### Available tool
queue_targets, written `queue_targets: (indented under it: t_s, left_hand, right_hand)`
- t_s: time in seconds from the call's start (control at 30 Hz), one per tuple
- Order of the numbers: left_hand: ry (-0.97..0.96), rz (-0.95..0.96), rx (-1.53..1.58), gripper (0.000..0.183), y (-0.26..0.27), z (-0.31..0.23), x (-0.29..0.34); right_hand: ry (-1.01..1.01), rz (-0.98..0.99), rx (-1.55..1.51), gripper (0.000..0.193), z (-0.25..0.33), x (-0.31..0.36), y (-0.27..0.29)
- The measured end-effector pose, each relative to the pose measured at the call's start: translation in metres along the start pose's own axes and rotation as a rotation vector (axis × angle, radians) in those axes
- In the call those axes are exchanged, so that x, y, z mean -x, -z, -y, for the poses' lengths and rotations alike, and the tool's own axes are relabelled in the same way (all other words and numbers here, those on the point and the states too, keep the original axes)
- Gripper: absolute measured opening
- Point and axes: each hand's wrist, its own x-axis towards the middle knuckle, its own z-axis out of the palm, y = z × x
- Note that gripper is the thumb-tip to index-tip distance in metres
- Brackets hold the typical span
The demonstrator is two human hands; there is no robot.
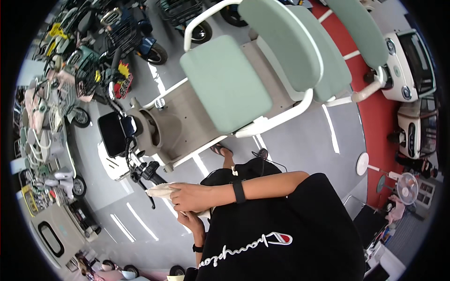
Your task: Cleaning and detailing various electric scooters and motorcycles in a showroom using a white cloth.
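An off-white cloth (161, 191) is bunched between my two hands, just behind the black handlebar grip (153, 174) of a beige and white electric tricycle. My right hand (193, 196), with a dark band at its wrist, lies over the cloth with its fingers curled round it. Beneath it, my left hand (191, 222) grips the lower folds, its fingertips partly hidden by the right hand. A black brake lever (151, 200) sticks out close to the cloth's left end. Whether the cloth touches the grip, I cannot tell.
The tricycle's flat beige footboard (194, 124) and green padded seat (225, 84) extend ahead and right. A black front basket (111, 134) is at its left end. Several parked scooters (51, 110) line the left. A white fan (407, 188) stands far right, near small white vehicles (404, 65).
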Motion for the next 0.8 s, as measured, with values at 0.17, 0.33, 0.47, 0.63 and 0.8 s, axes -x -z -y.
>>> queue_targets:
  t_s: [0.17, 0.33, 0.47, 0.63, 0.8]
  left_hand:
    - [0.023, 0.416, -0.145, 0.023, -0.039, -0.023, -0.006]
    - [-0.259, 0.638, -0.322, 0.016, -0.105, -0.063, 0.013]
    - [-0.464, 0.734, -0.287, 0.018, -0.170, -0.090, 0.036]
    - [-0.388, 0.920, -0.179, 0.021, -0.256, -0.144, 0.078]
    - [-0.448, 1.109, -0.276, 0.026, -0.322, -0.187, 0.118]
  right_hand:
    - [-0.255, -0.127, -0.063, 0.015, -0.005, 0.079, 0.055]
    - [-0.552, -0.219, -0.138, 0.033, 0.016, 0.176, 0.117]
    - [-0.745, -0.430, 0.027, 0.050, 0.038, 0.259, 0.154]
    - [-1.073, -0.614, 0.068, 0.065, 0.081, 0.348, 0.196]
    - [-1.484, -1.035, -0.099, 0.070, 0.095, 0.408, 0.197]
